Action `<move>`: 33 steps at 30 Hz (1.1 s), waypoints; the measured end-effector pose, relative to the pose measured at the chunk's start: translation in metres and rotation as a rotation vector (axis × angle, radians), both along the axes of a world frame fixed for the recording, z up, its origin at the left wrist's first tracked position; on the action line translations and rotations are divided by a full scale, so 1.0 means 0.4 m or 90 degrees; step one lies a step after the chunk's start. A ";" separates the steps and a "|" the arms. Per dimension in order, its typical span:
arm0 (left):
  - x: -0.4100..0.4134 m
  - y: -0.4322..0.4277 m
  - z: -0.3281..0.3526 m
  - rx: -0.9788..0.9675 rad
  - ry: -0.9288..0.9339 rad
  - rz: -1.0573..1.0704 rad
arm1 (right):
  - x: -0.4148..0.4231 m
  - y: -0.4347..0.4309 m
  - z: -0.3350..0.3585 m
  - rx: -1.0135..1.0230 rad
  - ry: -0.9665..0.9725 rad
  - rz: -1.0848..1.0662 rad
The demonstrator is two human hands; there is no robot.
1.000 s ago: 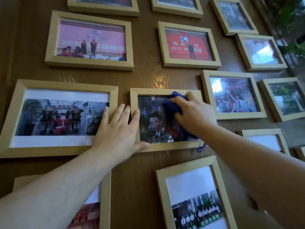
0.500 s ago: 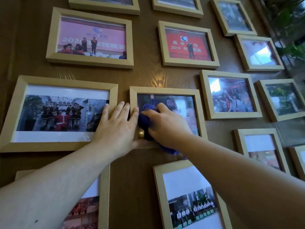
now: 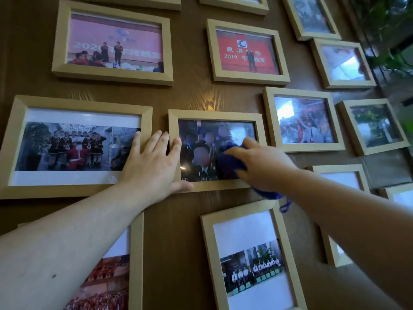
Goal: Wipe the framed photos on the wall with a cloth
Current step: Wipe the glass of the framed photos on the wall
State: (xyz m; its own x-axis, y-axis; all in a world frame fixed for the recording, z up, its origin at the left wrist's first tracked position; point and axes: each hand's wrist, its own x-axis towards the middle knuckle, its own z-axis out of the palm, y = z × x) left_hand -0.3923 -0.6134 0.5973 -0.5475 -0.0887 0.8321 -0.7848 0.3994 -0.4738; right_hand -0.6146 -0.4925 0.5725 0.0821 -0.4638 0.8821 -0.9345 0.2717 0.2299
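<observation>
The blue cloth (image 3: 231,163) is bunched under the right hand (image 3: 259,163), whose fingers are curled around it, and it is pressed against the glass of the middle framed photo (image 3: 214,151) on the wooden wall (image 3: 192,95). A loose tail of cloth hangs below the frame's lower right corner. The left hand (image 3: 154,166) is laid flat with fingers spread, bridging the gap between this frame's left edge and the larger frame to the left (image 3: 73,146). If the rubbing is done too hard, the frame could be knocked crooked or lifted off its hanger, should the bracing hand slip. The dangling tail might catch the corner of the frame below (image 3: 250,256). Smears could be left by the bare fingertips resting on the glass
</observation>
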 end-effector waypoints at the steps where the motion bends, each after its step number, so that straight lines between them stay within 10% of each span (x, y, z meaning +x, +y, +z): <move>1: 0.001 -0.002 0.002 0.003 0.001 0.001 | 0.032 -0.015 -0.004 0.016 0.027 0.025; 33: -0.156 0.131 -0.021 -0.077 -0.159 -0.160 | -0.155 0.191 -0.030 -0.043 0.085 -0.177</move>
State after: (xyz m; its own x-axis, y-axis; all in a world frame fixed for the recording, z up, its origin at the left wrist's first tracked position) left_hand -0.4547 -0.5610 0.5888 -0.7268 0.1652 0.6667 -0.5242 0.4940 -0.6937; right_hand -0.6764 -0.4162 0.5605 0.0773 -0.4258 0.9015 -0.7855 0.5308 0.3181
